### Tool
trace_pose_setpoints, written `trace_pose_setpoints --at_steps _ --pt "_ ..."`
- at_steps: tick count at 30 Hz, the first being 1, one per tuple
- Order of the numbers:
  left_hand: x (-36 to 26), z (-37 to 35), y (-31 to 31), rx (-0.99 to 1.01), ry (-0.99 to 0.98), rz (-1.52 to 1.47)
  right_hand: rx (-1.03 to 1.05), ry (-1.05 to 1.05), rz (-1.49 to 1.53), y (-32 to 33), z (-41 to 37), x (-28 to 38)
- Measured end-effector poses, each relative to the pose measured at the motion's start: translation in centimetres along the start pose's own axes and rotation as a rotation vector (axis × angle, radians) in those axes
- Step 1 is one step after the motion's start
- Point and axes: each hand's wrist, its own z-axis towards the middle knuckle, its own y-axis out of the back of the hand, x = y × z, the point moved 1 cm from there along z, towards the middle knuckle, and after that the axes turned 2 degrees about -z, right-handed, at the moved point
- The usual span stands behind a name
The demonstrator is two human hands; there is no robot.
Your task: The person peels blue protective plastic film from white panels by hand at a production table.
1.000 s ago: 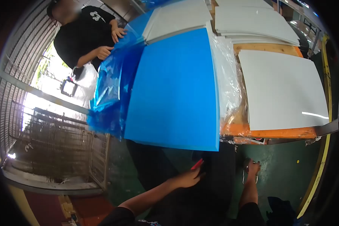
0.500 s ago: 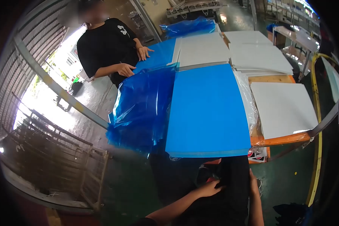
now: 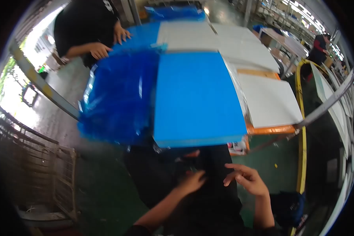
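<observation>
My left hand is low over my dark clothing, blurred, so its fingers are hard to make out. To its right, my right hand is raised with fingers apart and nothing between them. Both are below the front edge of a stack of bright blue sheets. Left of that stack lies a pile of shiny dark blue film. White sheets rest on the right, on an orange-edged surface.
A co-worker in black stands at the far left, both hands on blue film. A yellow post and metal rail are at the right. A wire rack is at the lower left. Another person is far back right.
The view has shifted, so the sheets appear farther left and higher. My right hand has come up from beside my leg with its fingers spread. My left hand remains low and is now blurred.
</observation>
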Motion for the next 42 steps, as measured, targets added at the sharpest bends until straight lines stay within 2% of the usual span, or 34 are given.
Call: trace_pose_setpoints --at_steps 2,4,6,8,11,17,20,23,26,29,33,35,42 --pt "-3.4 0.1 2.1 0.019 0.080 0.063 0.186 0.229 -0.185 -0.4 0.0 4.1" --pt "-3.3 0.0 1.9 0.032 0.082 -0.001 0.092 0.592 -0.522 -2.1 2.2 7.6" --pt "-4.4 0.0 2.6 0.059 0.101 -0.013 -0.061 0.771 -0.885 -4.5 5.0 9.8" --pt "-4.6 -0.3 2.7 0.056 0.099 -0.019 -0.102 0.874 -1.176 -5.2 7.7 9.6" --pt "-4.3 -0.4 2.7 0.033 0.039 -0.013 -0.033 0.881 -1.327 -5.0 10.6 8.8" --pt "-3.6 0.0 3.1 0.117 0.140 -0.016 0.144 0.831 -1.458 -4.8 11.9 8.6" --pt "-3.6 -0.2 3.2 0.066 0.079 0.018 0.096 0.870 -1.455 -5.1 11.7 8.0" --pt "-7.5 0.0 6.1 0.088 0.094 -0.108 0.110 0.838 -1.421 -4.7 11.8 8.5" --pt "-12.4 0.1 8.9 -0.097 -0.055 -0.470 0.113 0.780 -1.410 -4.6 11.8 9.0" --pt "-15.2 0.5 11.0 -0.201 -0.143 -0.764 0.156 0.762 -1.467 -4.8 12.0 9.1" --pt "-16.7 2.3 12.9 -0.333 -0.082 -0.923 0.235 0.633 -1.303 -4.8 12.8 10.2" --pt "-17.1 2.7 13.6 -0.333 -0.053 -0.966 0.254 0.583 -1.233 -4.1 13.3 10.1" --pt "-17.2 2.8 13.7 -0.356 -0.053 -0.981 0.301 0.537 -1.271 -4.8 14.1 10.2"
